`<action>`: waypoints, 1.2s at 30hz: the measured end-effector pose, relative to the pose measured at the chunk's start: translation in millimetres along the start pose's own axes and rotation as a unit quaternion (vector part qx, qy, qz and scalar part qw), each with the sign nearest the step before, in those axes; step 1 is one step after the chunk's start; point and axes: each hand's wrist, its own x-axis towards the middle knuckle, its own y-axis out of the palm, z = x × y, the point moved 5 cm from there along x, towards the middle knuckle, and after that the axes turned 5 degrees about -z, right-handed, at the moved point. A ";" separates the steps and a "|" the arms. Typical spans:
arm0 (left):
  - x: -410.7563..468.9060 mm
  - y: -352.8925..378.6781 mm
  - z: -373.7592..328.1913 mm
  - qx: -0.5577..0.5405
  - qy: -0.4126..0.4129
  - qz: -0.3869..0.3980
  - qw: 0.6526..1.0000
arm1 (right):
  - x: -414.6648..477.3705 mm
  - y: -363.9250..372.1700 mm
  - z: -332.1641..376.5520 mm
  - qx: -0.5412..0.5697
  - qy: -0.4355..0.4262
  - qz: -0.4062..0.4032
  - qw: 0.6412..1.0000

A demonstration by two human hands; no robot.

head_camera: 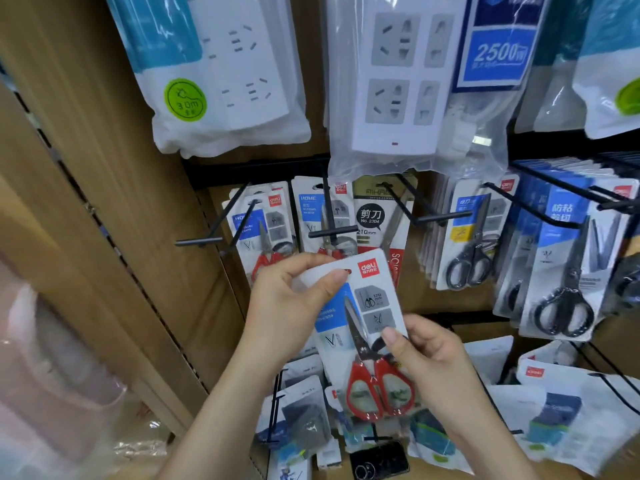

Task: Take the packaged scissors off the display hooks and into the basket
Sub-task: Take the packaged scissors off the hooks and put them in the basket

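The scissors pack (pixel 360 327) is clear of the hooks (pixel 332 232): the left hand (pixel 287 306) pinches its top left corner, the right hand (pixel 426 355) pinches its right edge.

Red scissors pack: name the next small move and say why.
Probably draw the pack back and down from the hooks, towards the basket, which is out of view. The left hand and right hand both pinch it, and it is already clear of every hook.
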 end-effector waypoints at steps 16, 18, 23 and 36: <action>12.7 -9.0 -36.5 0.112 0.078 -0.038 0.990 | -11.7 13.1 -26.3 -0.029 0.127 0.091 0.987; 16.2 -10.2 -33.4 0.087 0.030 -0.034 0.995 | -15.9 13.2 -29.4 -0.023 0.177 0.101 0.979; 24.2 -8.9 -28.3 0.103 -0.046 -0.005 0.994 | -18.8 13.1 -23.9 -0.049 0.181 0.100 0.977; 37.6 -26.0 0.2 0.201 0.024 -0.108 0.973 | -4.7 13.3 -32.4 0.029 0.171 -0.044 0.984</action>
